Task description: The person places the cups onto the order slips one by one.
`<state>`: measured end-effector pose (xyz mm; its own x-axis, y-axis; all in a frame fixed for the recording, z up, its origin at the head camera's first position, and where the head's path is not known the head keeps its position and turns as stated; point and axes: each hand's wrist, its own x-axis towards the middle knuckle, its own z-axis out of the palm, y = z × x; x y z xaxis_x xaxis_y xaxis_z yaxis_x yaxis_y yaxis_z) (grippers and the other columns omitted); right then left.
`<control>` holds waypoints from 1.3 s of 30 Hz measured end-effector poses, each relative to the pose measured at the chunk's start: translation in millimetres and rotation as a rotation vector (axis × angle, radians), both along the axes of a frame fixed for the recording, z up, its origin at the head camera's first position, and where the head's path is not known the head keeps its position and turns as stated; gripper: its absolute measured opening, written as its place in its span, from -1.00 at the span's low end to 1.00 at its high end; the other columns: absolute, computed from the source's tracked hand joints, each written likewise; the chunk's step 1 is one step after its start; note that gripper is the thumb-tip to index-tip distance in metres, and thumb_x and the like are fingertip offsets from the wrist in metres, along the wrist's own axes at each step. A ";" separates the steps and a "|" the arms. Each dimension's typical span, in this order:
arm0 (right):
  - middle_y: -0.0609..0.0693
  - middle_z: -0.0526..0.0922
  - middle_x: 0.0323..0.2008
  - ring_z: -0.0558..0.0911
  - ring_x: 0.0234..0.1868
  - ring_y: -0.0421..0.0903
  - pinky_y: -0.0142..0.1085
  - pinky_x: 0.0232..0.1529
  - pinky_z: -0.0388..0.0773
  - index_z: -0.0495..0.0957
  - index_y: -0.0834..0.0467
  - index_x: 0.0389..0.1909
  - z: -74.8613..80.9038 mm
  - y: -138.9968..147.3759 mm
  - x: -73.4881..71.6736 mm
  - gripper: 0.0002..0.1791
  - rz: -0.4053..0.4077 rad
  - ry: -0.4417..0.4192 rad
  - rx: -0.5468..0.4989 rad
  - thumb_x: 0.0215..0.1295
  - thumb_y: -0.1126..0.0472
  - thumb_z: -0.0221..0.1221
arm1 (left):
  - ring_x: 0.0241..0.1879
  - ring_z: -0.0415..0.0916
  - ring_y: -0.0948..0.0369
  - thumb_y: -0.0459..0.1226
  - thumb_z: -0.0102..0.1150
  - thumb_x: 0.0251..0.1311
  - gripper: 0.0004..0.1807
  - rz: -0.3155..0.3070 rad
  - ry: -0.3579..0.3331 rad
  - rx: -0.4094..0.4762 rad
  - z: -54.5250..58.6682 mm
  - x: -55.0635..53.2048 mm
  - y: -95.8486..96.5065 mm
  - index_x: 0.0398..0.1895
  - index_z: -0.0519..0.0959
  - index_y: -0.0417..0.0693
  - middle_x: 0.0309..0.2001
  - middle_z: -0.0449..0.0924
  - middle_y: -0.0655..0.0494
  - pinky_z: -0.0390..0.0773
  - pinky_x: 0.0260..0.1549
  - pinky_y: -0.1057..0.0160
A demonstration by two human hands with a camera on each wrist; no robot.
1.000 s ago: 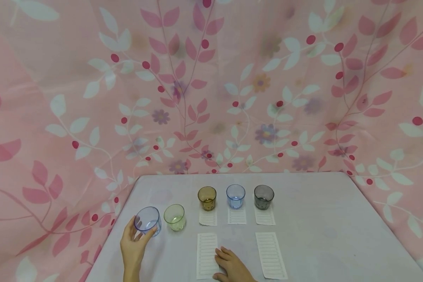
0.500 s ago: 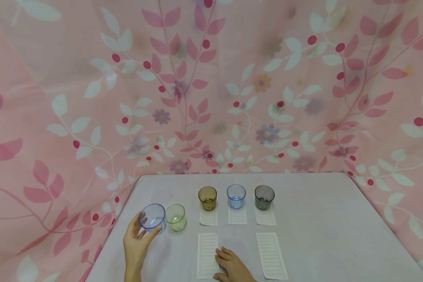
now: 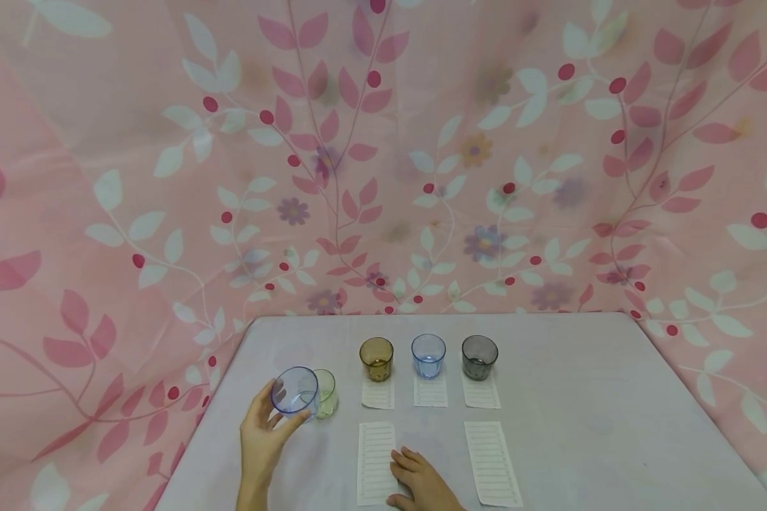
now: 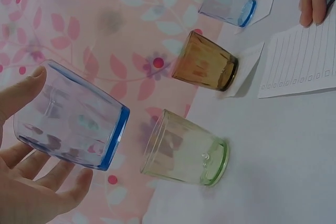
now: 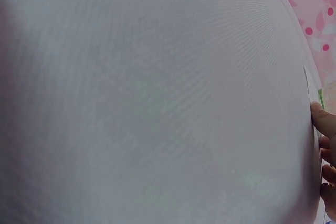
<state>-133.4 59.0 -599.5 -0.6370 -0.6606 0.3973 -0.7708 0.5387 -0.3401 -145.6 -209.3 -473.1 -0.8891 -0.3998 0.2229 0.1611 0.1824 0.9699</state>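
Observation:
My left hand (image 3: pixel 260 436) grips a clear glass with a blue rim (image 3: pixel 294 392), thumb on one side and fingers on the other. In the left wrist view this blue glass (image 4: pixel 73 114) is lifted, and its thick blue base shows. Beside it on the table stands a pale green glass (image 4: pixel 184 150); in the head view the held glass partly covers it. My right hand (image 3: pixel 422 484) lies low with fingers extended, its fingertips at the right edge of a lined paper strip (image 3: pixel 376 461). The right wrist view catches only some fingers (image 5: pixel 325 121) at its right edge.
Farther back, an amber glass (image 3: pixel 376 359), a light blue glass (image 3: pixel 428 356) and a grey glass (image 3: pixel 479 358) stand in a row, each on a paper strip. Another lined strip (image 3: pixel 493 461) lies right of my right hand. A floral curtain (image 3: pixel 383 177) hangs behind the white table (image 3: pixel 588 404).
My left hand has carried the blue glass rightward and slightly up, so it now overlaps the green glass in the head view. My right hand has stayed in place.

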 end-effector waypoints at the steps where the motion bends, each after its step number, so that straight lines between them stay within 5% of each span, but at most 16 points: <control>1: 0.28 0.60 -0.01 0.56 0.04 0.20 -0.10 0.01 0.55 0.59 0.42 -0.08 -0.1 0.1 -0.1 -0.37 0.001 0.004 -0.001 0.25 -0.14 0.13 | 0.04 0.39 0.49 -0.58 0.43 -0.29 -0.12 -0.008 -0.002 0.001 -0.7 0.3 1.3 0.26 0.31 -0.32 0.22 0.39 -0.23 0.45 -0.06 0.58; 22: 0.26 0.61 -0.02 0.57 0.02 0.18 -0.11 -0.01 0.56 0.60 0.40 -0.09 -2.8 0.4 -0.4 -0.39 -0.003 0.031 -0.015 0.24 -0.14 0.15 | 0.05 0.38 0.52 -0.56 0.46 -0.31 -0.12 -0.131 -0.047 -0.028 -21.1 13.7 23.6 0.24 0.32 -0.35 0.20 0.39 -0.28 0.44 -0.08 0.51; 39: 0.25 0.61 -0.01 0.56 0.03 0.18 -0.11 -0.01 0.56 0.60 0.39 -0.08 -1.4 -0.2 -0.4 -0.38 -0.014 0.006 -0.009 0.23 -0.14 0.16 | 0.06 0.40 0.47 -0.54 0.47 -0.31 -0.15 -0.212 0.005 -0.064 -36.5 18.3 38.7 0.21 0.35 -0.37 0.18 0.40 -0.33 0.48 -0.04 0.38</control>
